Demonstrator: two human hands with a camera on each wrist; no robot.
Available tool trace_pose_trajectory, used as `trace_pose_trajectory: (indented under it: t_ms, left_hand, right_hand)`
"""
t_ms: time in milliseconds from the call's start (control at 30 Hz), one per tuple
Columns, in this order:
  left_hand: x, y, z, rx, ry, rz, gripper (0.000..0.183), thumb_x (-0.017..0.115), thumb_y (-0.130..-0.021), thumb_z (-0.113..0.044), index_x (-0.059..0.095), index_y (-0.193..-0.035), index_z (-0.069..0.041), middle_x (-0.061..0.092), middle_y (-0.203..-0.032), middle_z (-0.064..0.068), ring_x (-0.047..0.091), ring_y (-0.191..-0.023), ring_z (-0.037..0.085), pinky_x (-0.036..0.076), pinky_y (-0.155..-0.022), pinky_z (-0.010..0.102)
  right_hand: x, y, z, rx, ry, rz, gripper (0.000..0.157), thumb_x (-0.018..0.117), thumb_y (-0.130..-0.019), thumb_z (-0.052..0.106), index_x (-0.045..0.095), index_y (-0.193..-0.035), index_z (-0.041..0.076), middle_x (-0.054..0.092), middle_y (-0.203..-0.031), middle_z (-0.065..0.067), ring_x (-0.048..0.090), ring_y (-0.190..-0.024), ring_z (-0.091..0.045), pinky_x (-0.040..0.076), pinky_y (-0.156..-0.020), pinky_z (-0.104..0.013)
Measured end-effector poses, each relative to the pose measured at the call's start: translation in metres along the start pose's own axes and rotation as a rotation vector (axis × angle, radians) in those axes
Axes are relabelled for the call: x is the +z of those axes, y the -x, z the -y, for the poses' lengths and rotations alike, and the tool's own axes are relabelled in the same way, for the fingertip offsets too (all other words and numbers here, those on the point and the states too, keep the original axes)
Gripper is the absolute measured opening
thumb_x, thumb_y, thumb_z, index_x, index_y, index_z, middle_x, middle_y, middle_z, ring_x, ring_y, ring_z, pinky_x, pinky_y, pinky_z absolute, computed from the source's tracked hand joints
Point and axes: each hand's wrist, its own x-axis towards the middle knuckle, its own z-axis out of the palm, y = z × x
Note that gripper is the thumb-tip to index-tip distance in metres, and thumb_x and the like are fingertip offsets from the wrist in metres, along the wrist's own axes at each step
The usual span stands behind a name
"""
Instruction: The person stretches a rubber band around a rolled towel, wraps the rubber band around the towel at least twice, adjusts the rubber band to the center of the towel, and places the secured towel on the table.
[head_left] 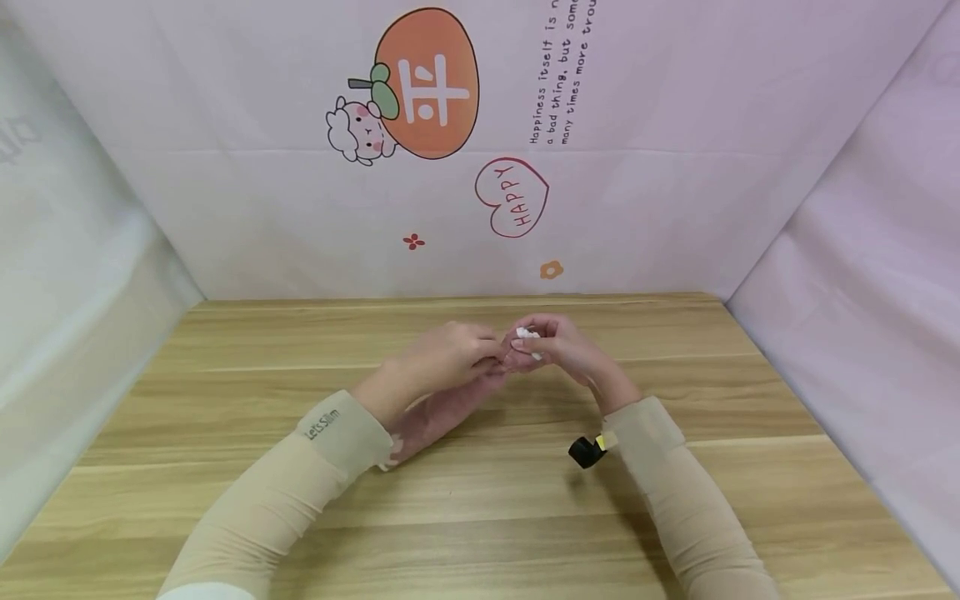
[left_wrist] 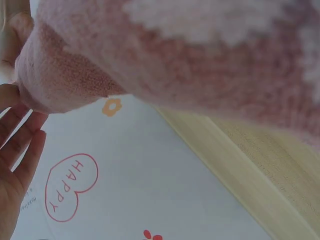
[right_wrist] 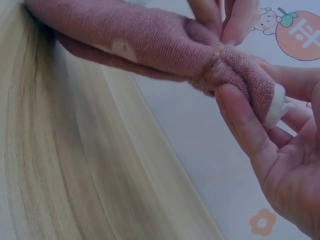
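A long roll of pink cloth with white patches, which looks like a towel (head_left: pixel 442 414), slants above the wooden table in the head view. Its far end is gathered into a narrow neck, where a thin yellowish band (right_wrist: pixel 218 52) shows. Past the neck, the end flares to a white edge (right_wrist: pixel 276 106). My right hand (head_left: pixel 570 346) grips this flared end between thumb and fingers. Close by, my left hand (head_left: pixel 453 354) pinches at the neck; its fingertips are partly hidden. Pink towel (left_wrist: pixel 200 65) fills the top of the left wrist view.
Beneath both arms lies the wooden table (head_left: pixel 480 542). White printed cloth walls (head_left: pixel 262 208) stand behind it and at both sides. A small black object with a yellow part (head_left: pixel 585 452) sits beside the right sleeve.
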Motion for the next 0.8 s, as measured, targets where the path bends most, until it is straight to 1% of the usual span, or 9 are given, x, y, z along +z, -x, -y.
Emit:
trace_pose_trajectory:
  t_ms: [67,133,267,400,500,567,667,733,800]
  left_hand:
    - [0.0022,0.0004,-0.0005,0.031,-0.059,-0.016,0.008,0.075,-0.093,-0.005,0.080,-0.098,-0.009,0.071,-0.092,0.001,0.068,-0.081,0.013,0.055,-0.076,0.020]
    - [0.0040,0.0005,-0.0013,0.043,-0.097,-0.026,0.009,0.075,-0.093,-0.004,0.080,-0.097,-0.010,0.072,-0.093,0.000,0.070,-0.083,0.012,0.055,-0.077,0.021]
    - [0.0051,-0.0008,-0.0035,0.009,-0.115,-0.026,0.007,0.073,-0.093,-0.004,0.079,-0.094,-0.010,0.071,-0.093,-0.001,0.069,-0.081,0.012,0.056,-0.073,0.023]
    - [0.0045,-0.0024,-0.0036,-0.005,-0.081,-0.026,0.008,0.072,-0.093,-0.002,0.074,-0.090,-0.008,0.067,-0.091,0.000,0.065,-0.076,0.013,0.054,-0.069,0.023]
    - [0.0044,-0.0018,-0.0016,0.023,-0.031,-0.046,0.011,0.071,-0.090,0.002,0.071,-0.088,-0.008,0.064,-0.090,-0.001,0.062,-0.075,0.012,0.052,-0.068,0.022]
    - [0.0047,-0.0005,0.0004,0.041,0.025,-0.064,0.013,0.071,-0.088,0.006,0.069,-0.087,-0.008,0.062,-0.090,-0.001,0.060,-0.075,0.012,0.050,-0.068,0.020]
    - [0.0048,0.0014,0.0028,0.056,0.092,-0.070,0.016,0.070,-0.087,0.008,0.066,-0.088,-0.007,0.059,-0.089,-0.002,0.058,-0.075,0.011,0.047,-0.068,0.018]
    - [0.0043,0.0020,0.0033,0.048,0.106,-0.052,0.016,0.069,-0.087,0.008,0.065,-0.088,-0.007,0.057,-0.089,-0.002,0.055,-0.075,0.011,0.045,-0.067,0.017]
    - [0.0034,0.0019,0.0030,0.033,0.086,-0.014,0.016,0.069,-0.088,0.007,0.064,-0.089,-0.008,0.057,-0.090,-0.002,0.054,-0.075,0.010,0.044,-0.066,0.017]
  right_hand:
    - [0.0002,-0.0005,-0.0001,0.000,0.007,-0.002,0.012,0.058,-0.098,-0.002,0.067,-0.107,-0.001,0.073,-0.098,-0.006,0.072,-0.084,-0.016,0.061,-0.076,-0.036]
    - [0.0002,-0.0012,-0.0012,0.003,0.010,-0.004,0.012,0.059,-0.098,-0.001,0.067,-0.106,-0.002,0.073,-0.098,-0.006,0.072,-0.084,-0.017,0.061,-0.076,-0.036]
    - [0.0004,-0.0017,-0.0026,0.003,0.011,-0.015,0.012,0.059,-0.098,-0.002,0.068,-0.105,0.000,0.072,-0.098,-0.006,0.071,-0.084,-0.017,0.061,-0.076,-0.036]
    - [0.0008,-0.0008,-0.0014,0.004,0.013,-0.024,0.012,0.059,-0.099,-0.002,0.068,-0.107,-0.001,0.070,-0.099,-0.007,0.070,-0.084,-0.016,0.061,-0.076,-0.037]
    - [0.0015,0.0003,0.0009,0.012,0.030,-0.023,0.014,0.059,-0.099,-0.001,0.065,-0.111,-0.006,0.069,-0.100,-0.008,0.071,-0.085,-0.016,0.061,-0.076,-0.037]
    - [0.0017,0.0008,0.0026,0.015,0.051,-0.015,0.017,0.058,-0.099,0.000,0.063,-0.114,-0.009,0.070,-0.100,-0.008,0.071,-0.084,-0.016,0.061,-0.076,-0.036]
    - [0.0011,0.0001,0.0030,0.011,0.067,0.000,0.017,0.058,-0.099,0.000,0.062,-0.113,-0.009,0.070,-0.099,-0.009,0.070,-0.082,-0.016,0.060,-0.075,-0.036]
    - [0.0003,-0.0005,0.0028,0.010,0.067,0.010,0.016,0.059,-0.099,-0.001,0.063,-0.112,-0.008,0.070,-0.098,-0.009,0.070,-0.082,-0.016,0.060,-0.075,-0.036]
    - [-0.0002,-0.0009,0.0025,0.009,0.065,0.016,0.015,0.060,-0.098,-0.002,0.063,-0.111,-0.008,0.070,-0.097,-0.010,0.070,-0.082,-0.016,0.060,-0.074,-0.036]
